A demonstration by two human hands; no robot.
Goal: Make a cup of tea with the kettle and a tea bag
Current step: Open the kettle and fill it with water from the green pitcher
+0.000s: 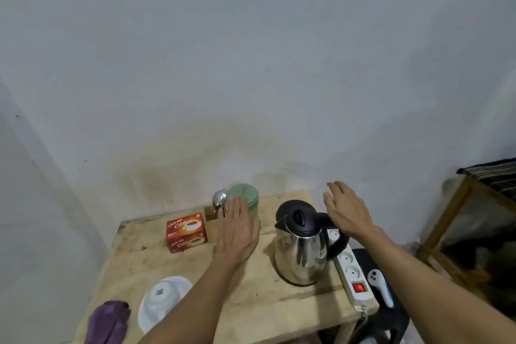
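Both hands hover flat over the table (251, 304), fingers straight and holding nothing. The left hand (237, 229) hangs in front of a green jar (247, 197). A spoon (219, 198) stands in a wooden holder (211, 227) just to that hand's left, and the red box of tea bags (186, 232) is a little further left again. The right hand (346, 209) is spread above the kettle's handle, apart from it as far as I can tell. The kettle (301, 246) sits just below and left of that hand, lid closed, beside a power strip (351, 268) whose switch glows red. Near the left forearm the cup (162, 294) lies upside down on its saucer (145, 315), next to a purple cloth (109, 321). To my eye the job has barely begun: the box looks shut, no tea bag is out, the cup is not turned over, nothing is poured. Whether the kettle holds water or is heating, I cannot tell
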